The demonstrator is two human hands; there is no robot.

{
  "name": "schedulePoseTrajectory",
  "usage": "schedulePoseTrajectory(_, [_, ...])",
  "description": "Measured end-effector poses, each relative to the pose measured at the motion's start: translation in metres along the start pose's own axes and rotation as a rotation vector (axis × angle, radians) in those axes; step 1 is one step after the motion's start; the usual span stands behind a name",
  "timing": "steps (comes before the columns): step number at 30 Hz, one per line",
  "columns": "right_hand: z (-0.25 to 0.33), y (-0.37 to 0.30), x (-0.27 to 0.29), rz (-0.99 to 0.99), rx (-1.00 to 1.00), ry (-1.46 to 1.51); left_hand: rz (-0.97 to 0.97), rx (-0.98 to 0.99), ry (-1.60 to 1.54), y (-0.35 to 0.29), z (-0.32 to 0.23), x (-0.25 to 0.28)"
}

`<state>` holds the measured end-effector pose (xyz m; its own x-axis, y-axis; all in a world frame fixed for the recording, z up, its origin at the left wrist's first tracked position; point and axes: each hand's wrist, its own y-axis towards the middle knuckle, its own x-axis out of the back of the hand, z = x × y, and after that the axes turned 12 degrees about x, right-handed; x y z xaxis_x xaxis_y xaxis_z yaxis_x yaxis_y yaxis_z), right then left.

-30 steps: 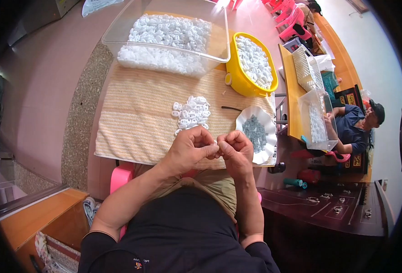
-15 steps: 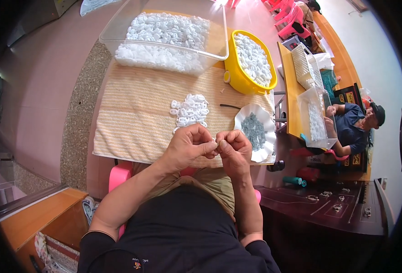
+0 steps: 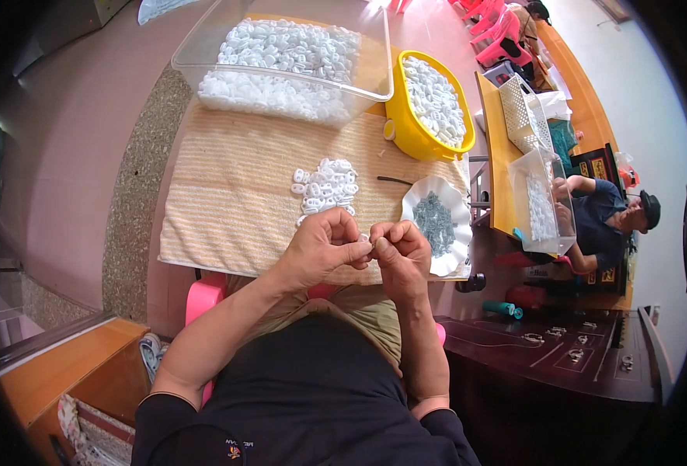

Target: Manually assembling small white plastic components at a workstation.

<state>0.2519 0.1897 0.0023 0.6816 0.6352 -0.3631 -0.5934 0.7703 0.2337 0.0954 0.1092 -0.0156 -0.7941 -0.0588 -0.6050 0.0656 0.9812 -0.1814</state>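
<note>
My left hand (image 3: 329, 245) and my right hand (image 3: 399, 252) meet above the near edge of the towel-covered table. The left thumb and fingers pinch a small white plastic piece (image 3: 365, 238), mostly hidden by the fingertips. My right fingers are pinched together against it; what they hold is too small to make out. Just beyond the left hand lies a loose pile of white plastic pieces (image 3: 328, 186) with holes in them. Close to the right hand stands a white wavy-rimmed plate (image 3: 461, 225) holding many small grey parts (image 3: 434, 221).
A clear plastic bin (image 3: 281, 71) full of white pieces stands at the far side, beside a yellow tub (image 3: 400, 120) of similar pieces. A thin black stick (image 3: 394, 180) lies on the striped towel (image 3: 227, 186). At right, another person (image 3: 603, 217) works over a clear bin (image 3: 537, 206).
Both hands stay pinched together in nearly the same place. The view has shifted very slightly, and the person at right has moved their head a little.
</note>
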Motion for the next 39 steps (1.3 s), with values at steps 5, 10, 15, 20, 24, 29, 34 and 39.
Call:
schedulePoseTrajectory(5, [0.0,0.0,0.0,-0.005,-0.004,-0.007,0.016,-0.007,-0.01,0.0,0.001,0.0])
schedulePoseTrajectory(10, [0.002,-0.001,0.001,-0.01,-0.015,-0.038,0.031,0.013,-0.022,0.0,0.0,0.001])
schedulePoseTrajectory(15, [0.004,0.0,0.005,-0.001,-0.007,-0.114,-0.037,0.007,0.018,-0.002,-0.004,-0.006])
schedulePoseTrajectory(20, [0.003,0.0,0.007,0.029,-0.009,-0.126,-0.126,-0.015,0.116,-0.002,0.004,-0.007])
schedulePoseTrajectory(24, [0.005,0.001,0.006,-0.015,-0.07,-0.131,-0.172,-0.059,0.213,-0.001,0.008,-0.007])
schedulePoseTrajectory(29, [0.01,0.002,0.006,-0.025,-0.136,-0.18,-0.21,-0.059,0.305,-0.002,0.008,-0.007])
schedulePoseTrajectory(34, [0.008,0.001,0.008,-0.018,-0.121,-0.163,-0.235,-0.07,0.344,-0.002,0.008,-0.008])
schedulePoseTrajectory(39, [0.004,-0.001,0.009,0.03,-0.073,-0.197,-0.189,-0.049,0.238,-0.001,0.008,-0.005])
